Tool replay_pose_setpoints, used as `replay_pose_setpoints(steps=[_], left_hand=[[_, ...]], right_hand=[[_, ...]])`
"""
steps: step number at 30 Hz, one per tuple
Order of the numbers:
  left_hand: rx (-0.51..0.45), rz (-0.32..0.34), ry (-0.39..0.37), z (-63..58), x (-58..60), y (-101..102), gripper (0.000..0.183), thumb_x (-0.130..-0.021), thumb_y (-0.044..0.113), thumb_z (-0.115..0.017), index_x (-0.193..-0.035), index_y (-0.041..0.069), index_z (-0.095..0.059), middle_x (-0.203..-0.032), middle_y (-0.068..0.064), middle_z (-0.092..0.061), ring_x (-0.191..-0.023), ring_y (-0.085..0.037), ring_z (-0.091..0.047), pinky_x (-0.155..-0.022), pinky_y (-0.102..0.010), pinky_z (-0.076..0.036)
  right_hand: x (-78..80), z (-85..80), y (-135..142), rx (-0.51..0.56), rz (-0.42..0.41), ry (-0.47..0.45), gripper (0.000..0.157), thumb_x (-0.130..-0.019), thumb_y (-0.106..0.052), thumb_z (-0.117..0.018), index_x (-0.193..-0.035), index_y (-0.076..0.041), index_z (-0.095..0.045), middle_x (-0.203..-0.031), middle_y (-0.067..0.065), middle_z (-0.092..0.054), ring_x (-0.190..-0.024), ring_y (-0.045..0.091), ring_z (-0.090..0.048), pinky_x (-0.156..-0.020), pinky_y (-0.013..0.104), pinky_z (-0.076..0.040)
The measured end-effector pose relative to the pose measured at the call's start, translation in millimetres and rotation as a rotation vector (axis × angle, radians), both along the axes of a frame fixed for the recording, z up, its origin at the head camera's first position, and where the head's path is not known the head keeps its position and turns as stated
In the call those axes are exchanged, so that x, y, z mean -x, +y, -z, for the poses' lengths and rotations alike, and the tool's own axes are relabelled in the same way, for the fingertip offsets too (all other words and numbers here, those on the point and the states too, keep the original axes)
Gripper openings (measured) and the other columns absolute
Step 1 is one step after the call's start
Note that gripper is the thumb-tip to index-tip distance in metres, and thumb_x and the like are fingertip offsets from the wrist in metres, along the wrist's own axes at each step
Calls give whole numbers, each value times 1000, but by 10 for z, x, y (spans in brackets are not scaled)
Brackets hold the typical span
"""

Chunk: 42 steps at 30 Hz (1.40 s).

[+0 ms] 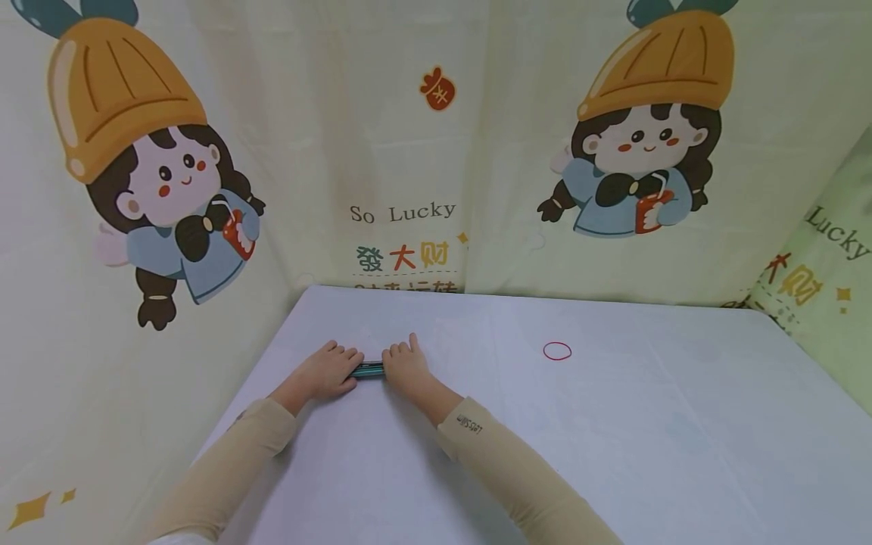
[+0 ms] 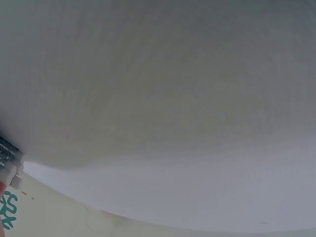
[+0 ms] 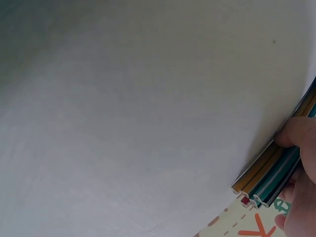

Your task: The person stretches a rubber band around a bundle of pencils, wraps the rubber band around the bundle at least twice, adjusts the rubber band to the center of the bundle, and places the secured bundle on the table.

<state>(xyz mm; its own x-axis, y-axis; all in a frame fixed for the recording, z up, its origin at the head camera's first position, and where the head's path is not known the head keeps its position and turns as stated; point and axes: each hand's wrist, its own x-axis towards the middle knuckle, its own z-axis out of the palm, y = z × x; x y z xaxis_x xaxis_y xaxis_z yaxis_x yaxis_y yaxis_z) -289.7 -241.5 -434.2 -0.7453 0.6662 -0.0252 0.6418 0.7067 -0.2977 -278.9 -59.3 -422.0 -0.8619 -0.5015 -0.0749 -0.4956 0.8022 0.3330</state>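
Observation:
A bundle of several long, slim sticks (image 1: 370, 369) lies across the far left part of the table, between my two hands. My left hand (image 1: 327, 371) grips its left end, and my right hand (image 1: 406, 369) holds its right end with one finger pointing up. In the right wrist view the thumb and fingers pinch the brown, teal and black sticks (image 3: 269, 170), whose ends show white edges. At the left edge of the left wrist view, dark ends with white tips (image 2: 9, 157) poke in; most of that hand is outside that frame.
A white-covered table (image 1: 613, 439) spreads before me, with a small red oval outline (image 1: 557, 351) drawn on its right half. Behind and to the left hangs a cream curtain (image 1: 395, 144) printed with cartoon figures and lettering.

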Motion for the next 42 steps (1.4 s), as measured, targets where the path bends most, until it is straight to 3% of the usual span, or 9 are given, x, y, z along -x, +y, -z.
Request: replay_pose_setpoints(steps=[6, 10, 15, 22, 27, 36, 42], left_hand=[[9, -33, -22, -19, -29, 14, 39, -87, 30, -56, -114, 2, -51, -105, -11, -58, -95, -27, -56, -87, -45, -36], [43, -22, 15, -61, -70, 43, 40, -86, 31, -60, -112, 3, -51, -102, -12, -59, -93, -28, -57, -87, -45, -38], [89, 8, 163, -67, -75, 88, 39, -83, 33, -64, -105, 6, -48, -90, -9, -55, -81, -26, -56, -79, -42, -40], [-34, 40, 418, -56, -36, 195, 37, -79, 30, -69, -96, 7, -46, -82, -8, -50, -67, -25, -51, -64, -36, -37], [-84, 17, 506, -135, -71, 373, 39, -77, 33, -71, -95, 8, -47, -80, -7, -49, -65, -23, -49, -60, -33, -36], [-134, 0, 578, -263, -171, 773, 43, -74, 37, -73, -95, 8, -49, -81, -7, -49, -68, -21, -50, -62, -32, -41], [-168, 8, 624, -284, -208, 1009, 44, -72, 39, -75, -96, 10, -51, -82, -6, -51, -68, -21, -50, -62, -31, -42]], right_hand=[[-8, -12, 4, -14, -3, -5, 32, -98, -27, -40, -126, -14, -47, -118, 2, -52, -116, 17, -45, -107, 42, -20], [9, -5, 21, 1, 10, -21, 33, -98, -26, -38, -128, -15, -45, -121, 1, -51, -118, 17, -43, -107, 43, -20], [40, 8, 87, 43, -1, -2, 30, -99, -21, -35, -127, -13, -42, -119, 1, -52, -115, 17, -46, -107, 45, -20], [45, -152, 246, 78, -12, 5, 31, -99, -18, -38, -129, -13, -41, -120, 4, -51, -114, 20, -47, -105, 46, -24], [31, -240, 433, 108, -35, 71, 28, -97, -17, -42, -125, -13, -41, -115, 4, -50, -111, 21, -47, -102, 47, -27], [-81, -283, 841, 185, -104, 306, 18, -95, -17, -47, -112, -9, -46, -98, 5, -49, -96, 22, -50, -93, 45, -33], [-146, -298, 1070, 214, -104, 336, 18, -93, -15, -51, -108, -8, -46, -96, 7, -49, -94, 24, -50, -91, 47, -33]])
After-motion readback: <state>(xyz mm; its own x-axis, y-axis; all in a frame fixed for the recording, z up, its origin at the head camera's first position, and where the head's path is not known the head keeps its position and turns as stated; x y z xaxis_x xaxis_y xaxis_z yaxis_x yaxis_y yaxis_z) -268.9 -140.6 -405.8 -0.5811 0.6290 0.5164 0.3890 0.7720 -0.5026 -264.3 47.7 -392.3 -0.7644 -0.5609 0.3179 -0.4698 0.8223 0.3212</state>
